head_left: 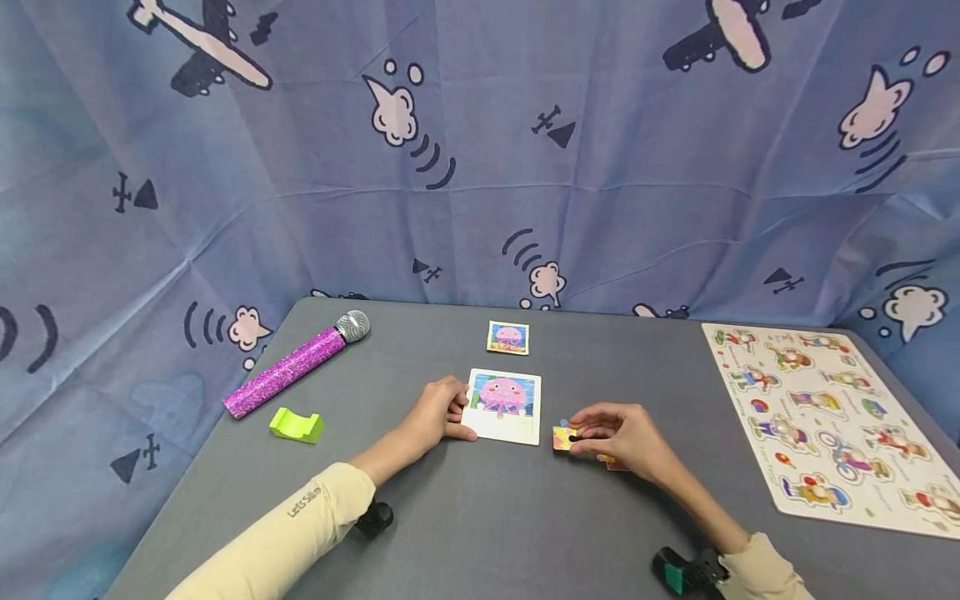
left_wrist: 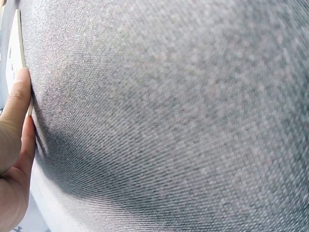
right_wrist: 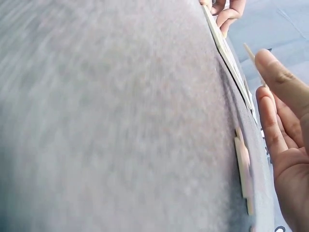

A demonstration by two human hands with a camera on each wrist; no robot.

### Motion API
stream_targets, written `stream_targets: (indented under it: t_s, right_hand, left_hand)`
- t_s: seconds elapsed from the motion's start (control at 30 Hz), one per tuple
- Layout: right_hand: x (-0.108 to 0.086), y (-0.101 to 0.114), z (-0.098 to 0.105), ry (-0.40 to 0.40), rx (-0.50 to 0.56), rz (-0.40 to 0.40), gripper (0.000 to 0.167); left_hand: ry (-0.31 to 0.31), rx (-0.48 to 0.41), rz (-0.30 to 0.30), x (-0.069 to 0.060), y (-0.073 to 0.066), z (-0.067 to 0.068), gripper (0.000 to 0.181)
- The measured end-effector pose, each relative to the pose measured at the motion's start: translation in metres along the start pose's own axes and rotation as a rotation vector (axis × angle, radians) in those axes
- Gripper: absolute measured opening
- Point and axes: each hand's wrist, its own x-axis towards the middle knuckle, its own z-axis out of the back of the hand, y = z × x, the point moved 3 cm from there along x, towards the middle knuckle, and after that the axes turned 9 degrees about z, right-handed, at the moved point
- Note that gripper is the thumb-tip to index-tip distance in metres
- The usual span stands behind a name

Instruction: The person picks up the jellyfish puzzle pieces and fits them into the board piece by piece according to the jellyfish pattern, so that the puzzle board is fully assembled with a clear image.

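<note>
A white square puzzle board (head_left: 506,428) lies mid-table, with pink jellyfish pieces in its upper part and a bare white strip below. My left hand (head_left: 437,412) grips the board's left edge, thumb near its lower corner. To the right of the board, my right hand (head_left: 628,437) pinches a small yellow puzzle piece (head_left: 562,439). That piece shows edge-on as a thin puzzle piece (right_wrist: 249,52) in the right wrist view, raised off the table. Partly hidden under the right hand are loose puzzle pieces (head_left: 617,464). Beyond the board sits a small jellyfish picture card (head_left: 508,337).
A purple glittery microphone (head_left: 288,371) lies at the left, with a lime-green curved stand (head_left: 297,426) nearer me. On the right lies a large peg puzzle board (head_left: 810,408) with figures. A blue patterned curtain (head_left: 480,167) hangs behind the grey table (head_left: 480,533).
</note>
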Motion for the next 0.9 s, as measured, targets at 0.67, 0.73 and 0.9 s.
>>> stream_targets:
  t_s: [0.67, 0.73, 0.9]
  right_hand:
    - [0.021, -0.009, -0.031, -0.033, 0.153, 0.026, 0.033]
    - [0.024, -0.009, -0.036, -0.036, 0.158, 0.021, 0.032]
    - [0.034, -0.008, -0.045, -0.053, 0.147, -0.021, 0.031]
  left_hand:
    - [-0.013, -0.002, -0.007, 0.0, 0.002, 0.0, 0.046]
    - [-0.014, -0.001, -0.009, 0.0, 0.001, 0.0, 0.046]
    - [-0.013, -0.004, -0.015, 0.0, 0.0, 0.001, 0.046]
